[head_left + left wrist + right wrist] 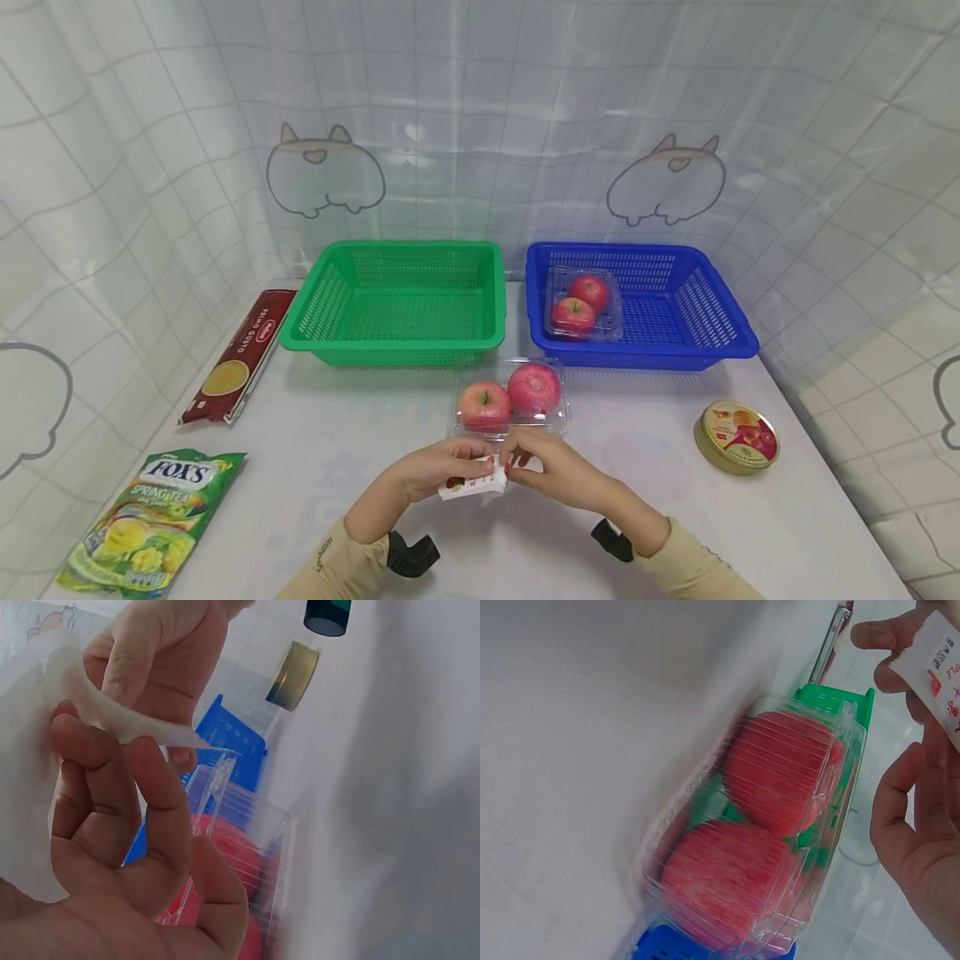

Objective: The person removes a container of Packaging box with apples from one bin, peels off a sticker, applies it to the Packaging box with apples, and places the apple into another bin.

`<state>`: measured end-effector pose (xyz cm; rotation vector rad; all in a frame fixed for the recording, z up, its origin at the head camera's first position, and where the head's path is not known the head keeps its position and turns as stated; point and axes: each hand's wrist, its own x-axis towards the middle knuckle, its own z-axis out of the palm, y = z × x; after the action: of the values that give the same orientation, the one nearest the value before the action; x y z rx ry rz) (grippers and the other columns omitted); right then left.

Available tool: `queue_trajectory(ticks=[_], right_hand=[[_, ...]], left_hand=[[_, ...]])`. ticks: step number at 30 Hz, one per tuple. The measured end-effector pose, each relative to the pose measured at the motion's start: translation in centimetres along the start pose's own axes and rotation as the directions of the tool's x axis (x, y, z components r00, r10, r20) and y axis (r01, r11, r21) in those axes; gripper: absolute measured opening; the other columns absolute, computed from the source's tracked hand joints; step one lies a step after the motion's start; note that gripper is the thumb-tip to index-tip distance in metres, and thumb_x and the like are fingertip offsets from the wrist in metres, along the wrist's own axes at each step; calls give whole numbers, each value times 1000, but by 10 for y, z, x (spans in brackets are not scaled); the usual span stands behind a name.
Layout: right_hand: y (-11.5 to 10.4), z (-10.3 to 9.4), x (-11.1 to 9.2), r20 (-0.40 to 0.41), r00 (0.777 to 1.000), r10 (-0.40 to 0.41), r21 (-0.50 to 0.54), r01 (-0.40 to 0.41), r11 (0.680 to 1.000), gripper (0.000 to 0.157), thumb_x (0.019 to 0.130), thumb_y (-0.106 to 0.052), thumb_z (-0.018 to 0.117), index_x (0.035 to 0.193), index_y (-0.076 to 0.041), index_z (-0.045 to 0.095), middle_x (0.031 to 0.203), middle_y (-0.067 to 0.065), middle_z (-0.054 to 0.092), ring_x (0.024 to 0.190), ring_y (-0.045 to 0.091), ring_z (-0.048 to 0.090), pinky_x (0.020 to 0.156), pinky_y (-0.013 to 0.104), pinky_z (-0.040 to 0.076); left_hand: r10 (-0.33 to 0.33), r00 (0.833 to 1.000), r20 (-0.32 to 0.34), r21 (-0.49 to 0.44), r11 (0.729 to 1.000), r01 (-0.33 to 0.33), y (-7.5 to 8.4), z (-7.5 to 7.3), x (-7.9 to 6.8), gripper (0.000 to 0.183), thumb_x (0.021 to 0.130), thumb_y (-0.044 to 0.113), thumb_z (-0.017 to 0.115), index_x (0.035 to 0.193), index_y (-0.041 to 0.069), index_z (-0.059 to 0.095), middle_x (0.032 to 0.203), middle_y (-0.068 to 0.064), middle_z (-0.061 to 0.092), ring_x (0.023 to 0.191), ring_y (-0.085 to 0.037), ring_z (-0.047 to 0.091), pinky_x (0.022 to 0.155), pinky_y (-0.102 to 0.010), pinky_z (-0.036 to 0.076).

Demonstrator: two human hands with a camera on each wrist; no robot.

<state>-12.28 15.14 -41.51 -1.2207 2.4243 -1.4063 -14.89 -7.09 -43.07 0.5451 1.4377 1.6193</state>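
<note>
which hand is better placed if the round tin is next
Probably the right hand: the round tin sits on its side, farther from the left hand. Both hands grip the white slip, so the right must let go first.

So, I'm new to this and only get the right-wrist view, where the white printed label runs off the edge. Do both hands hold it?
Observer: Yes: in the head view the left hand grips the white printed label and the right hand pinches one end.
Operator: And what's in that blue basket? I just see a bit.
Observer: A clear box of two apples sits inside the blue basket.
Operator: Any bags I can't see?
Observer: A FOX'S Spring Tea bag lies at the person's far left.
</note>
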Motion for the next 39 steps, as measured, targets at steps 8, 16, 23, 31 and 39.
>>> queue_trajectory(ticks=[8, 16, 23, 31, 39], right_hand=[[1, -2, 0, 10, 1000, 17, 27, -17, 999, 17, 89, -11, 60, 106, -12, 58, 101, -1, 62, 91, 9, 57, 80, 28, 50], [1, 0, -1, -17, 1000, 13, 26, -13, 1000, 15, 86, -19, 64, 99, -13, 61, 94, -3, 63, 89, 8, 56, 79, 28, 50], [1, 0, 0, 0, 1000, -29, -1, 29, 1000, 10, 84, -15, 66, 90, -14, 58, 89, -3, 61, 89, 8, 55, 77, 29, 50], [1, -7, -6, -28, 1000, 0, -48, -2, 999, 11, 82, -19, 69, 84, -19, 58, 106, 0, 61, 103, 14, 55, 88, 32, 45], [0, -18, -9, -40, 998, 51, 28, -50, 998, 7, 84, -15, 67, 87, -15, 62, 86, -5, 64, 86, 7, 57, 81, 30, 47]], left_hand=[[20, 999, -27, -6, 1000, -21, 2, -2, -2, 11, 92, 23, 56, 92, 13, 59, 74, 8, 56, 60, -1, 49, 52, -15, 39], [46, 999, 22, -6, 999, -46, 0, 1, 1, 12, 90, 27, 59, 89, 16, 62, 73, 10, 57, 60, 0, 48, 52, -15, 39], [28, 1000, -3, 12, 1000, -28, -2, 2, 1, 14, 90, 28, 59, 89, 14, 61, 75, 9, 60, 63, 0, 52, 55, -15, 41], [-35, 998, -58, 66, 997, 39, -10, -5, -5, 9, 91, 18, 57, 88, 10, 60, 75, 7, 60, 61, -2, 53, 54, -17, 43], [-90, 977, -193, 240, 961, 136, -21, -6, -6, 18, 87, 12, 61, 93, -5, 59, 72, 5, 53, 61, -6, 45, 56, -20, 37]])
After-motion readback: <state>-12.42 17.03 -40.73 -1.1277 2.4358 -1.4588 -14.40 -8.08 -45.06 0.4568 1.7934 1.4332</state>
